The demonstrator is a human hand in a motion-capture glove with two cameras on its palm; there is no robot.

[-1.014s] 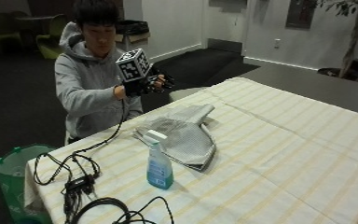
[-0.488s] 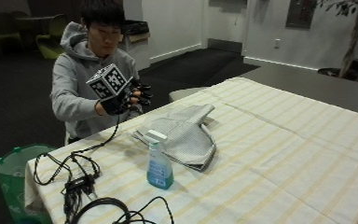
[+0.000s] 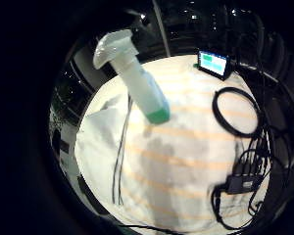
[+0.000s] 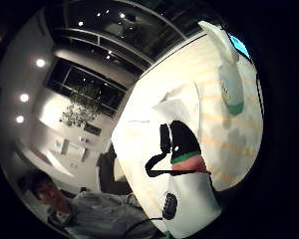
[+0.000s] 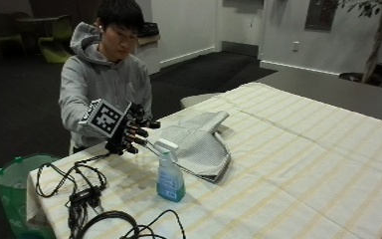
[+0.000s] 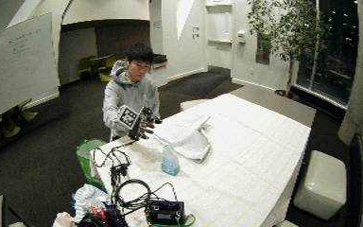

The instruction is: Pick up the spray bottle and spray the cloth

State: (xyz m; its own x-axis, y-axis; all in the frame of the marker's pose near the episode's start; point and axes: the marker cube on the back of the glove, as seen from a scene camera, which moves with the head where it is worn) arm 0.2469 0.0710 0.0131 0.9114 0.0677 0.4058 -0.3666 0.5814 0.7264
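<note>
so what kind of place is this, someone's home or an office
Probably an office or campus common room, not a home. A large whiteboard covers one wall, a potted tree stands by tall windows, and the striped-cloth table sits in a big open carpeted space.

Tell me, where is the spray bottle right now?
In the outside view the spray bottle stands upright on the striped tablecloth, just in front of the folded cloth, with the gloved right hand close above it, not touching.
</note>
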